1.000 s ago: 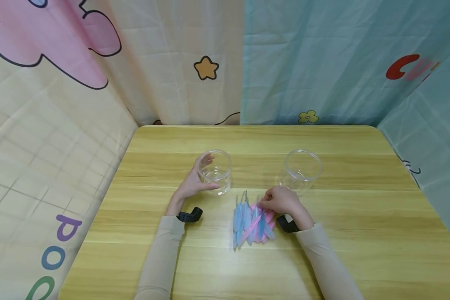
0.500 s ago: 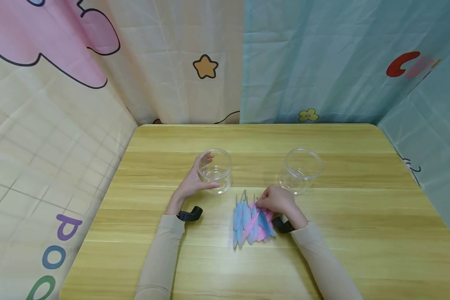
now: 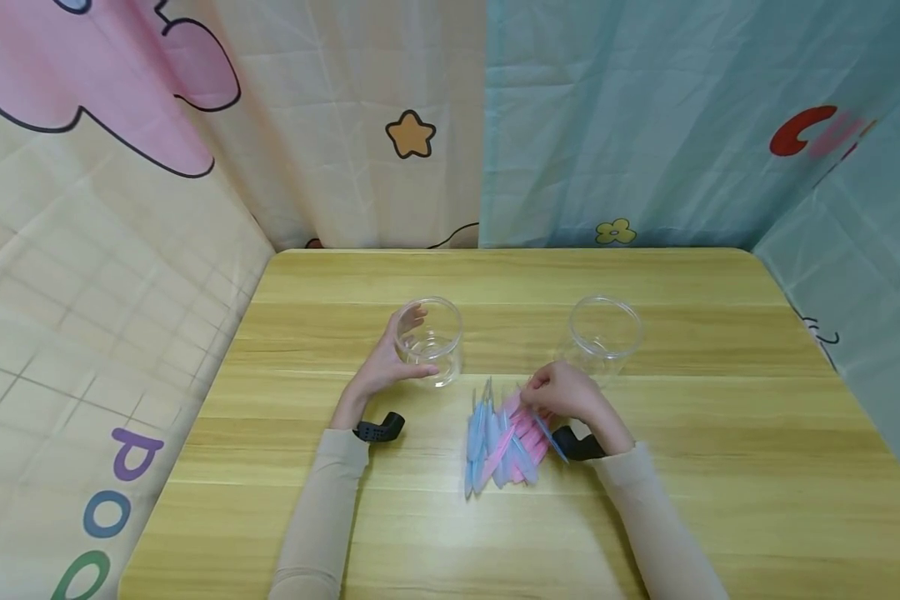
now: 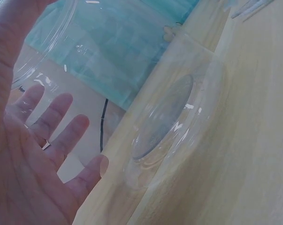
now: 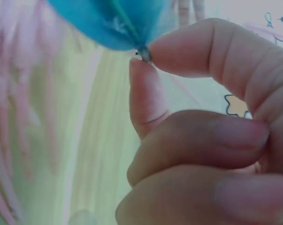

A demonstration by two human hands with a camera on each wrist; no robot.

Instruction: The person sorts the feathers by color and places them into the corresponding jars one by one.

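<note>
Across the wood-grain table (image 3: 420, 533), between and a little nearer than the left jar (image 3: 448, 360) and the right jar (image 3: 602, 357): a fanned pile of feathers (image 3: 498, 442), bluer toward the left, pinker toward the right, quills mostly toward the far side. Probably laid so to keep bare quill ends handy for fingertips, away from soft vanes.

At the pile's right edge, the right hand (image 3: 567, 393), with thumb and forefinger in a fine pinch on one blue feather (image 3: 552, 440), right at the quill, and with the other fingers folded in toward the palm. Held there, presumably, to spare the vane from crushing. Vane slanting toward the near right, close beside the black wrist camera (image 3: 579, 446). Hard to tell whether wholly free of the feathers below.

Around the left side of the left jar, the left hand (image 3: 385, 364), with spread, gently curved fingers along the far wall and a nearly straight thumb along the near wall. Apparently a loose hold; firmness impossible to judge. Likely meant to steady a light vessel.

As for containers: both clear, upright, wide mouths uppermost. Inside the left jar, no feather visible; through its wall, only fingers and wood grain. Inside the right jar, just beyond the knuckles and partly hidden low down, no feather visible either.
</note>
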